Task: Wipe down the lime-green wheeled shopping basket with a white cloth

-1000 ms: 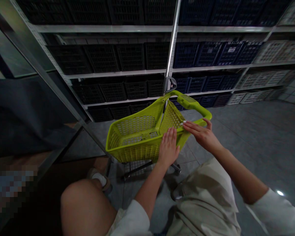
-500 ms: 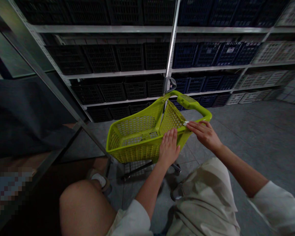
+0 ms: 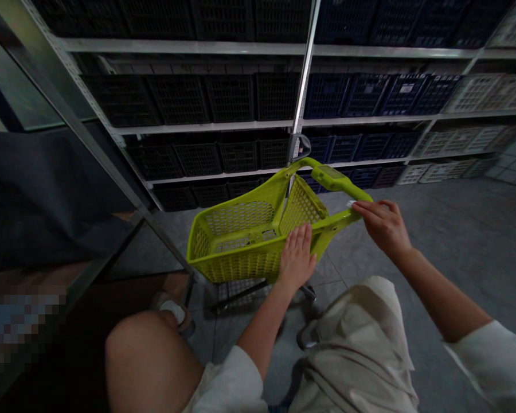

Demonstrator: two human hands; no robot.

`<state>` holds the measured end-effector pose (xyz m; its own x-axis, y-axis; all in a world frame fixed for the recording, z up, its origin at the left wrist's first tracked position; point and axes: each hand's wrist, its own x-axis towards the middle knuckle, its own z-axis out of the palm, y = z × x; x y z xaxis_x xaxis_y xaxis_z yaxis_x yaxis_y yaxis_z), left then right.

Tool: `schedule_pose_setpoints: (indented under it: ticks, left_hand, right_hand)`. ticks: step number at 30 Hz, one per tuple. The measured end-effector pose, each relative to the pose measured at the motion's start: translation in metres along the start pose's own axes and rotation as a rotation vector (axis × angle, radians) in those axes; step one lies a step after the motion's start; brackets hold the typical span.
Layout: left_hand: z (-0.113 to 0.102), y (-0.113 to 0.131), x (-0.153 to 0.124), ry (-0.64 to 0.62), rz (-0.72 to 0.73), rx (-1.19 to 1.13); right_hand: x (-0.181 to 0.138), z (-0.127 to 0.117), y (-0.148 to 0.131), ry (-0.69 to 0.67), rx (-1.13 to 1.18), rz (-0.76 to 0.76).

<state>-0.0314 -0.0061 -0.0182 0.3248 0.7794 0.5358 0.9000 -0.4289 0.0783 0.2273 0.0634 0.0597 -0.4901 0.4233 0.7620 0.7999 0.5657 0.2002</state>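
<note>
A small lime-green plastic shopping cart (image 3: pixel 236 241) stands on the grey floor in front of me. My left hand (image 3: pixel 296 258) rests flat on the cart's near rim, fingers stretched out together. My right hand (image 3: pixel 382 223) is at the right end of the green handle bar (image 3: pixel 339 183), fingers curled and pinching a small white piece (image 3: pixel 351 203) against the bar. What the piece is, I cannot make out. My bare knee (image 3: pixel 150 355) and light shorts fill the bottom of the view.
Metal shelving (image 3: pixel 301 97) holds rows of black and blue crates (image 3: pixel 223 97), with white crates (image 3: pixel 477 92) at the right. A slanted shelf upright (image 3: pixel 90 143) runs close on the left. Grey tiled floor (image 3: pixel 456 241) extends to the right.
My right hand has slid up and to the right along the cart's side bar towards the handle, carrying the white piece. The left hand has stayed on the rim.
</note>
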Motion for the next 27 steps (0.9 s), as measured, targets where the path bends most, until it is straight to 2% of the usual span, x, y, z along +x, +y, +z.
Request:
schedule_pose_setpoints:
  ticks: [5, 10, 12, 27]
  left_hand:
    - [0.001, 0.001, 0.000, 0.017, -0.003, 0.001]
    - [0.001, 0.001, -0.001, 0.012, -0.008, 0.007]
    - [0.001, 0.001, -0.001, 0.011, -0.008, 0.008]
    - [0.000, 0.001, -0.001, 0.030, -0.002, -0.014]
  right_hand:
    - [0.002, 0.000, -0.009, 0.093, 0.049, 0.078]
    - [0.005, 0.004, -0.035, -0.120, 0.253, -0.058]
    - [0.005, 0.005, -0.038, -0.161, 0.279, -0.109]
    - [0.009, -0.004, -0.034, -0.142, 0.230, -0.195]
